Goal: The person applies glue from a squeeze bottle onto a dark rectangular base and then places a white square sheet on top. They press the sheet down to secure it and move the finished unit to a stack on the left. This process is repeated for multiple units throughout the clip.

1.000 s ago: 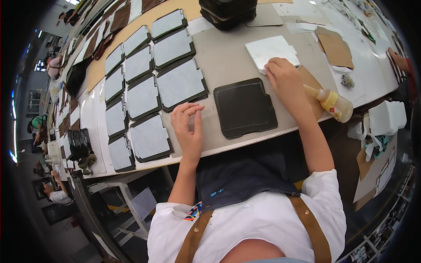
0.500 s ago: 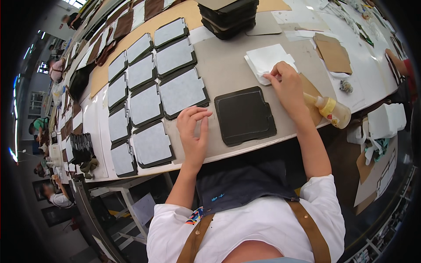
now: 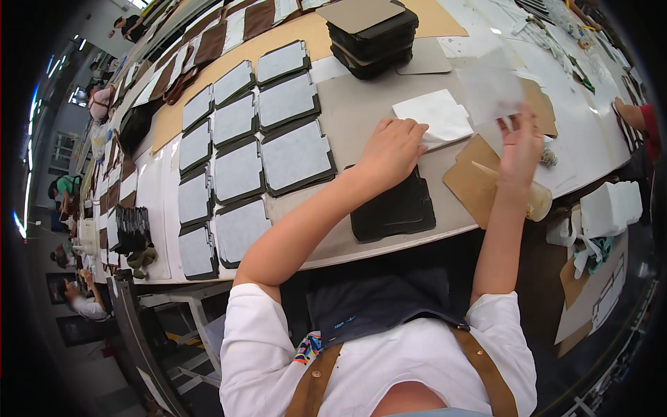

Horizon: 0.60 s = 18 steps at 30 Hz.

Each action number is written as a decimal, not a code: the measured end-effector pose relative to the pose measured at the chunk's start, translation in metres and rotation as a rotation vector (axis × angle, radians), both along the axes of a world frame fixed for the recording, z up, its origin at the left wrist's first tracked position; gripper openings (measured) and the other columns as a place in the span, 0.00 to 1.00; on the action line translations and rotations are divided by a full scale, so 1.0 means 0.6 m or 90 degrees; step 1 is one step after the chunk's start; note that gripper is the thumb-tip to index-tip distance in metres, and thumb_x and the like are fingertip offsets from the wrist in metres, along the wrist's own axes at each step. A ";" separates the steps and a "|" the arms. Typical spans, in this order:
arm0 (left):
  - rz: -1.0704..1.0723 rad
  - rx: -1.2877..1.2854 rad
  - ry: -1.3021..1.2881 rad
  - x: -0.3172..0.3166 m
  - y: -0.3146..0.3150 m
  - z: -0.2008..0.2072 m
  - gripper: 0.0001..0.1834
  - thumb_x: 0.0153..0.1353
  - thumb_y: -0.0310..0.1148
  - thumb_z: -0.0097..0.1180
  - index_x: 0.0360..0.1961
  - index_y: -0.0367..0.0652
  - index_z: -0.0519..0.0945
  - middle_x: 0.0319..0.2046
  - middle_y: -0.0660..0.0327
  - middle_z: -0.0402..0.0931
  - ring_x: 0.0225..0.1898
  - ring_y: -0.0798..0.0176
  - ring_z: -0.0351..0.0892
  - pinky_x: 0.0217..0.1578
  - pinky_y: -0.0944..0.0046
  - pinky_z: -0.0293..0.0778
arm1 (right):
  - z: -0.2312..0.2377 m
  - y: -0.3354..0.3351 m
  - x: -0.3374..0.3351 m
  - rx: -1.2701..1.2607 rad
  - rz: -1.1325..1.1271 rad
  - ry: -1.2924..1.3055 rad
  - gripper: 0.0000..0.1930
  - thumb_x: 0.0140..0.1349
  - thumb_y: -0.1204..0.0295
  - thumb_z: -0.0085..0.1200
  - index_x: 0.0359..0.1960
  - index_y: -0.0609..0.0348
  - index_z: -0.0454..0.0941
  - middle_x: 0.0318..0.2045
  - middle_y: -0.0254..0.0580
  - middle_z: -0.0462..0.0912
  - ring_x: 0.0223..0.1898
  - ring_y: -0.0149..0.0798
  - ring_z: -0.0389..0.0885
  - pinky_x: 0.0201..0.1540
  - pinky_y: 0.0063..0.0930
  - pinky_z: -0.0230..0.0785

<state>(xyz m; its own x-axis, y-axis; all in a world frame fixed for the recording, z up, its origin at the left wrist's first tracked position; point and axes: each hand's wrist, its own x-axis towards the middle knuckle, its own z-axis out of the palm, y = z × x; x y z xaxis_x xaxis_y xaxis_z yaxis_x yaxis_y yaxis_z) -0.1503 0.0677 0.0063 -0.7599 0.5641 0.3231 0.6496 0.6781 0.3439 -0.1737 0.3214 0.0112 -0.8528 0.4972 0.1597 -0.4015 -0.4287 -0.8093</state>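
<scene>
My right hand (image 3: 522,149) is raised at the right, pinching a thin translucent white sheet (image 3: 490,83) by its near edge; motion smears the fingertips and sheet. Beneath it, on the table, lies a stack of notched white sheets (image 3: 441,118). My left hand (image 3: 392,153) reaches across, its bent fingers closed at the near left corner of that stack; the thumb is hidden. Under my left wrist a black notched panel (image 3: 392,208) lies flat by the table edge, partly covered by the forearm.
Rows of black panels topped with pale sheets (image 3: 295,156) fill the left. A tall stack of black panels (image 3: 372,42) stands at the back. At right are a brown card (image 3: 465,174), a yellowish bottle (image 3: 539,201) and another person's hand (image 3: 629,111).
My right hand has moved right and lifted a sheet off the white stack. My left hand has crossed from beside the black panel to the stack's corner. The whole view has shifted slightly.
</scene>
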 end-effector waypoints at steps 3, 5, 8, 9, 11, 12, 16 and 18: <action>0.023 0.031 -0.090 -0.005 -0.001 0.009 0.21 0.68 0.35 0.57 0.59 0.37 0.75 0.52 0.48 0.77 0.53 0.43 0.75 0.59 0.48 0.69 | 0.065 0.022 0.030 -0.013 -0.188 0.121 0.06 0.73 0.70 0.54 0.41 0.59 0.79 0.43 0.41 0.83 0.46 0.35 0.82 0.52 0.38 0.77; 0.019 0.098 -0.092 0.001 0.004 0.031 0.22 0.69 0.36 0.57 0.61 0.37 0.74 0.54 0.49 0.77 0.55 0.45 0.76 0.59 0.49 0.69 | 0.084 0.019 0.057 0.093 -0.277 0.173 0.06 0.73 0.71 0.53 0.41 0.61 0.79 0.46 0.42 0.84 0.47 0.37 0.82 0.54 0.35 0.75; -0.071 0.315 -0.222 0.034 0.004 0.070 0.24 0.72 0.38 0.55 0.64 0.37 0.71 0.58 0.50 0.76 0.60 0.50 0.75 0.60 0.52 0.69 | 0.106 -0.059 0.118 0.472 -0.243 0.133 0.07 0.73 0.70 0.54 0.41 0.61 0.77 0.45 0.41 0.83 0.45 0.39 0.83 0.51 0.36 0.75; -0.111 0.407 -0.286 0.054 0.001 0.080 0.25 0.73 0.38 0.54 0.66 0.37 0.71 0.60 0.51 0.75 0.62 0.52 0.74 0.61 0.53 0.69 | 0.106 -0.080 0.133 0.582 -0.155 0.177 0.05 0.69 0.73 0.57 0.40 0.61 0.78 0.45 0.43 0.83 0.44 0.41 0.83 0.49 0.36 0.76; -0.124 0.625 -0.401 0.095 0.004 0.102 0.26 0.74 0.40 0.53 0.66 0.35 0.70 0.59 0.52 0.76 0.61 0.58 0.75 0.59 0.58 0.70 | 0.097 -0.121 0.160 0.756 -0.036 0.249 0.06 0.61 0.77 0.63 0.39 0.60 0.79 0.44 0.46 0.82 0.43 0.45 0.83 0.44 0.37 0.76; -0.129 0.737 -0.454 0.112 0.001 0.107 0.26 0.75 0.41 0.52 0.66 0.34 0.70 0.58 0.52 0.76 0.60 0.62 0.75 0.58 0.61 0.71 | 0.092 -0.145 0.171 0.824 -0.006 0.280 0.09 0.57 0.79 0.65 0.38 0.60 0.80 0.44 0.48 0.82 0.42 0.47 0.83 0.42 0.38 0.76; 0.085 0.697 -0.432 0.140 -0.024 0.109 0.24 0.78 0.43 0.46 0.63 0.35 0.74 0.50 0.58 0.81 0.50 0.67 0.80 0.52 0.67 0.75 | 0.071 -0.192 0.204 0.872 0.061 0.343 0.12 0.50 0.78 0.68 0.36 0.63 0.80 0.47 0.47 0.81 0.44 0.49 0.83 0.39 0.36 0.76; 0.110 0.720 -0.445 0.153 -0.045 0.105 0.24 0.79 0.43 0.44 0.63 0.35 0.75 0.50 0.59 0.81 0.50 0.68 0.79 0.52 0.68 0.74 | 0.068 -0.199 0.219 0.867 0.111 0.359 0.17 0.53 0.75 0.69 0.45 0.64 0.81 0.49 0.49 0.80 0.47 0.50 0.81 0.45 0.38 0.76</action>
<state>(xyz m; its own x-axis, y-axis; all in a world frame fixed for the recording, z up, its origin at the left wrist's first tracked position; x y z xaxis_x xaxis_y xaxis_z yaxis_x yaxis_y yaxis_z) -0.0585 0.0409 0.0692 -0.9899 0.1272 0.0620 0.0436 -0.1430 0.9888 -0.0425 0.2021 0.0517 -0.5533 -0.4020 0.7296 -0.8158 0.4388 -0.3768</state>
